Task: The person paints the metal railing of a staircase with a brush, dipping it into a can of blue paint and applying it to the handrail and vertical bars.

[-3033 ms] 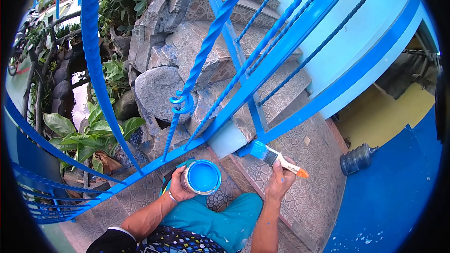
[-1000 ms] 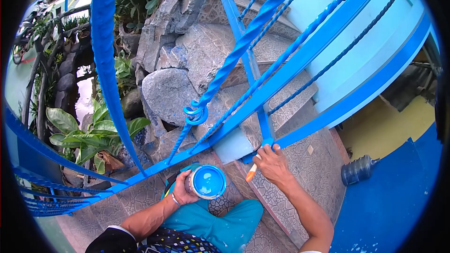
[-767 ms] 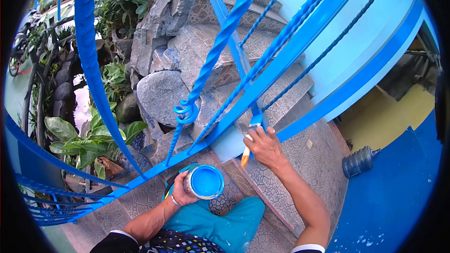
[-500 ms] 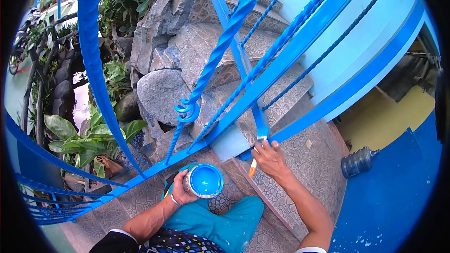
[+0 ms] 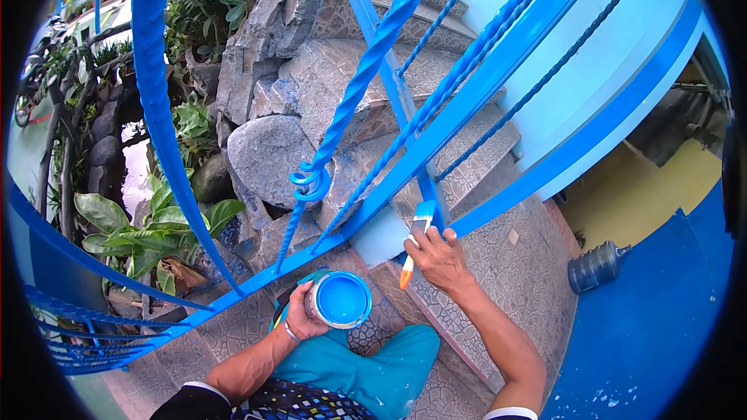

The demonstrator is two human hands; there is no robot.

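Right hand (image 5: 442, 258), clenched on brush (image 5: 415, 239): bristles risen up post (image 5: 429, 187), frame centre; stroke continuing. Left hand (image 5: 299, 313) grasping paint can (image 5: 339, 300), unmoved.

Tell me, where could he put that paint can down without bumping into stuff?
Bare tiled step lies right of the right hand, toward the water jug. The blue floor beyond is open too. Left of the paint can in the left hand, railing bars, rocks and plants crowd in.

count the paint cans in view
1: an open paint can of blue paint, held in the left hand above the lap, below the railing. Others could be out of view.
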